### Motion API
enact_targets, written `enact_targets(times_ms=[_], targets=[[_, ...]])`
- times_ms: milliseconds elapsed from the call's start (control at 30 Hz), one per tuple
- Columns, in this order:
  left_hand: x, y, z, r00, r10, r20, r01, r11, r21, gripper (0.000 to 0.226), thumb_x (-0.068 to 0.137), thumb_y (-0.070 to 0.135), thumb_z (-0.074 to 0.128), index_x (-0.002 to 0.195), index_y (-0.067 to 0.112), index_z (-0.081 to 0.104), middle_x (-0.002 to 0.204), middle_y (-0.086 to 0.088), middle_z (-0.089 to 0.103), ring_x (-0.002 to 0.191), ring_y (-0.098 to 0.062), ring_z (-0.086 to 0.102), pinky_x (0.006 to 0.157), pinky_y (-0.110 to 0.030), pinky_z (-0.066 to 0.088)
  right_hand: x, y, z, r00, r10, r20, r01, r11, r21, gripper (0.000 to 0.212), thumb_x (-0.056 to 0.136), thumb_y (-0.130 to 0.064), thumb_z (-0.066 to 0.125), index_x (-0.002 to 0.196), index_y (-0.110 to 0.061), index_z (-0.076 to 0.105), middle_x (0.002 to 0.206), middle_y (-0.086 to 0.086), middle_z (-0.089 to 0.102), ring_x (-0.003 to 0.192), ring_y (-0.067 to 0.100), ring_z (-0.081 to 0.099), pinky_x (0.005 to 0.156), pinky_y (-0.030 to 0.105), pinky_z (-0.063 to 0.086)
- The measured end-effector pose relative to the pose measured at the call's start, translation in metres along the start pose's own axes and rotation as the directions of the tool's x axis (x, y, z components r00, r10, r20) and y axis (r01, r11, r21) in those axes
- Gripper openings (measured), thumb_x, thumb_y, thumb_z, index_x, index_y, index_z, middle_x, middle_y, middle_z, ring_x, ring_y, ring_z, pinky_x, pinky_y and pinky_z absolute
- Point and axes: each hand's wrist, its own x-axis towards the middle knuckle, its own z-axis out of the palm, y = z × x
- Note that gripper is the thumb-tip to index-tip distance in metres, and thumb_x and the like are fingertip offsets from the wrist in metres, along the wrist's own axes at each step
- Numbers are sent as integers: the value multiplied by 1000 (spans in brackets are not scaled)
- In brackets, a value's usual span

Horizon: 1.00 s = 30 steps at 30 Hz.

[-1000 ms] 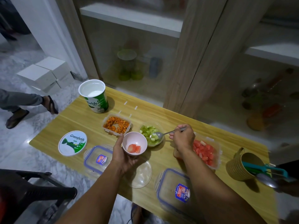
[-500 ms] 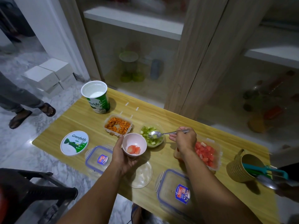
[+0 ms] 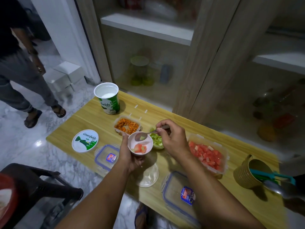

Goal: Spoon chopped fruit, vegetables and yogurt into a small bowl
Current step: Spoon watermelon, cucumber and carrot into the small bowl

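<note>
My left hand (image 3: 130,157) holds a small pink bowl (image 3: 148,140) just above the wooden table (image 3: 85,118); red and green pieces lie in it. My right hand (image 3: 173,138) grips a metal spoon (image 3: 142,137) whose scoop, carrying a green cucumber piece, hangs over the bowl. Right behind the bowl is the clear container of chopped cucumber (image 3: 157,140), half hidden by my right hand. A tub of diced carrot (image 3: 127,125) stands beyond the bowl, a tub of red watermelon cubes (image 3: 207,154) to the right, and the open yogurt tub (image 3: 108,98) at the far left.
The yogurt lid (image 3: 85,140), two blue-rimmed container lids (image 3: 107,157) (image 3: 179,192) and a round clear lid (image 3: 148,176) lie near the front edge. A ribbed mug (image 3: 247,172) with utensils stands at the right. A person (image 3: 21,68) stands left of the table; a dark chair (image 3: 38,184) is at lower left.
The spoon has left the cucumber container and moved left over the pink bowl with a cucumber piece. Green pieces now lie in the bowl. The person at the left has walked closer.
</note>
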Motion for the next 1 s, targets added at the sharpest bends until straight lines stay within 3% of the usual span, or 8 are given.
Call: enact_targets(times_ms=[133, 267, 433, 533, 733, 833, 933, 1000], targets=[[-7, 5, -11, 1000, 22, -18, -23, 998, -58, 81, 81, 81, 37, 106, 9, 66, 94, -18, 69, 84, -32, 64, 73, -35, 49, -2, -6, 6, 994, -94, 54, 96, 995, -34, 12, 86, 3, 63, 87, -8, 67, 79, 0, 67, 75, 3, 67, 66, 17, 50], [-5, 18, -17, 1000, -6, -29, 4, 997, -72, 85, 76, 85, 38, 102, 8, 65, 87, -17, 69, 77, -31, 62, 68, -31, 46, 1, -7, 24, 970, -223, 99, 233, 967, -100, 11, 85, 1, 63, 87, -9, 68, 87, 1, 68, 79, 16, 66, 70, 37, 55], [10, 56, -16, 999, -34, -30, 32, 998, -54, 88, 74, 87, 36, 112, 11, 61, 93, -16, 66, 74, -29, 60, 59, -26, 47, 24, -11, 52, 962, -266, 64, 272, 952, -137, 11, 85, 2, 64, 86, -7, 69, 86, 3, 67, 78, 19, 64, 70, 42, 53], [22, 78, -21, 999, -46, -17, 44, 996, -80, 90, 73, 87, 39, 119, 12, 60, 101, -15, 67, 80, -29, 62, 64, -28, 47, 43, -17, 68, 956, -289, 56, 294, 942, -164, 12, 85, 3, 63, 86, -7, 68, 85, 3, 67, 78, 19, 63, 70, 41, 53], [41, 117, -38, 998, -53, -23, 52, 998, -31, 89, 74, 88, 34, 105, 10, 64, 86, -14, 70, 73, -27, 64, 57, -25, 49, 59, -24, 104, 904, -395, 164, 423, 881, -211, 12, 85, 6, 61, 90, -3, 67, 87, 5, 64, 79, 15, 58, 70, 28, 49], [45, 133, -44, 996, -83, -35, 82, 996, -30, 85, 75, 87, 34, 95, 11, 65, 74, -12, 70, 67, -25, 64, 52, -22, 50, 62, -24, 116, 875, -450, 178, 481, 850, -214, 15, 85, 9, 60, 93, -2, 66, 89, 8, 64, 79, 18, 59, 70, 26, 49], [51, 143, -49, 994, -94, -52, 94, 996, -12, 85, 73, 89, 34, 94, 12, 64, 77, -11, 68, 63, -24, 63, 52, -22, 45, 63, -18, 123, 845, -476, 244, 526, 820, -226, 30, 81, 14, 58, 99, -8, 64, 92, 8, 63, 79, 21, 60, 69, 27, 50], [54, 150, -52, 993, -96, -68, 96, 995, 0, 85, 72, 89, 35, 96, 12, 64, 79, -11, 67, 64, -24, 62, 52, -22, 45, 66, -14, 127, 861, -458, 221, 503, 831, -238, 28, 79, 17, 59, 97, -3, 66, 93, 9, 64, 80, 24, 62, 71, 29, 51]])
